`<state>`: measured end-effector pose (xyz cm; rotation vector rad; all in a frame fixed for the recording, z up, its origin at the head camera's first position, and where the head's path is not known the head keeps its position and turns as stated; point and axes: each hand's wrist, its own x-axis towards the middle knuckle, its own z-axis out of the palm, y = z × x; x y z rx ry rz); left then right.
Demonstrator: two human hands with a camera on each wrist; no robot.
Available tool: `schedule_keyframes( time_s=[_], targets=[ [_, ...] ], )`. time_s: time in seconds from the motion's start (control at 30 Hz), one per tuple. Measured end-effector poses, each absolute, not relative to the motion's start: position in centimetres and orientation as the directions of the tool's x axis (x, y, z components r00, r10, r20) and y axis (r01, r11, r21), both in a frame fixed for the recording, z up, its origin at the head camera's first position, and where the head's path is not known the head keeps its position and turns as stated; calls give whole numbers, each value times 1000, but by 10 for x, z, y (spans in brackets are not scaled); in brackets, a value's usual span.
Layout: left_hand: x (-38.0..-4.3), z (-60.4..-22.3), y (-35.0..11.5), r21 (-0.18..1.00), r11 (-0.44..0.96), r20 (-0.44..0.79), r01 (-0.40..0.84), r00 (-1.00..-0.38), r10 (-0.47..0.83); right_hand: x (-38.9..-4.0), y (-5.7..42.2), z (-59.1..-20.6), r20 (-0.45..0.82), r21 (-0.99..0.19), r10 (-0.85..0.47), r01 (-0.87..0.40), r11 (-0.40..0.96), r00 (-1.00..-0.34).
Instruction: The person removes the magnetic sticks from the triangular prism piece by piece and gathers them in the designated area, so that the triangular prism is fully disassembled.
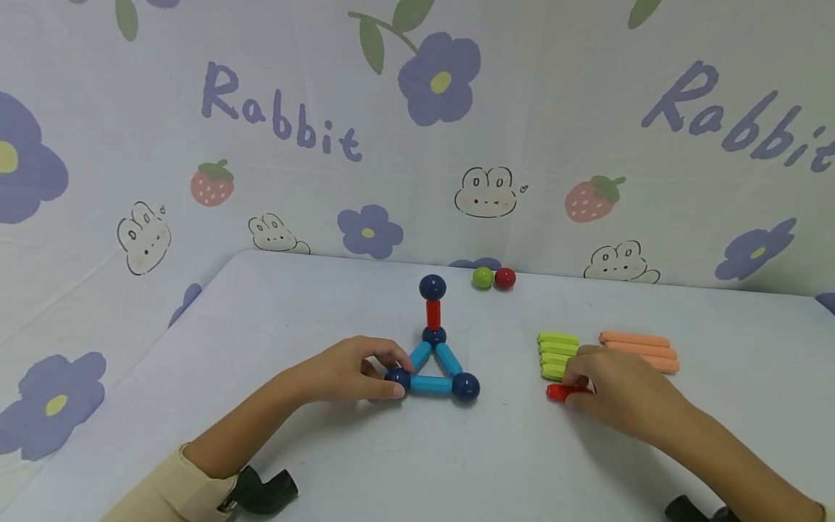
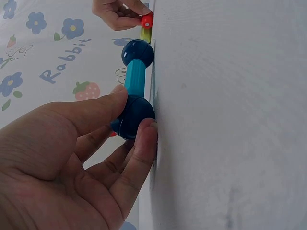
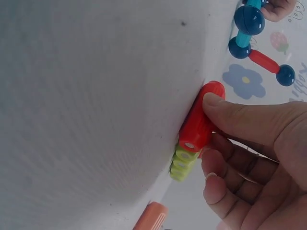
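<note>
A triangle of light blue rods (image 1: pixel 431 386) with dark blue balls at its corners lies on the table. From its far corner ball (image 1: pixel 433 336) a red rod (image 1: pixel 433 315) stands up, topped by another dark blue ball (image 1: pixel 433 287). My left hand (image 1: pixel 349 371) holds the near-left corner ball (image 2: pixel 135 120) between thumb and fingers. To the right, my right hand (image 1: pixel 629 391) pinches a loose red rod (image 3: pixel 201 120), its thumb along the rod's side. That rod is just in front of a row of yellow-green rods (image 1: pixel 557 349).
Several orange rods (image 1: pixel 636 339) lie side by side behind the right hand. A green ball (image 1: pixel 483 278) and a red ball (image 1: pixel 505 278) sit together at the table's back edge. Behind hangs a rabbit-print cloth (image 1: pixel 535 130).
</note>
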<state>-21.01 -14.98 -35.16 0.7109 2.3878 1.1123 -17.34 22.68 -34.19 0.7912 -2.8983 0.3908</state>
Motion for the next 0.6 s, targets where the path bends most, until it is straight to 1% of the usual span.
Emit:
schedule_keyframes(
  time_s=[0.17,0.27,0.43,0.6],
  targets=[
    [-210,-351,-150,791,548,-147,273,-784,603,-177,224,-340,123,-215,-449,-466,858,-885],
    [-211,-351,-150,789,551,-148,271,-786,600,-178,223,-339,111,-209,-442,-455,865,-890],
    [-212,-352,-150,788,554,-149,270,-789,596,-179,224,-338,141,-196,-459,-479,856,-877],
    [-211,-354,-151,788,549,-142,277,-787,601,-180,225,-339,144,-193,-462,-483,854,-875]
  ],
)
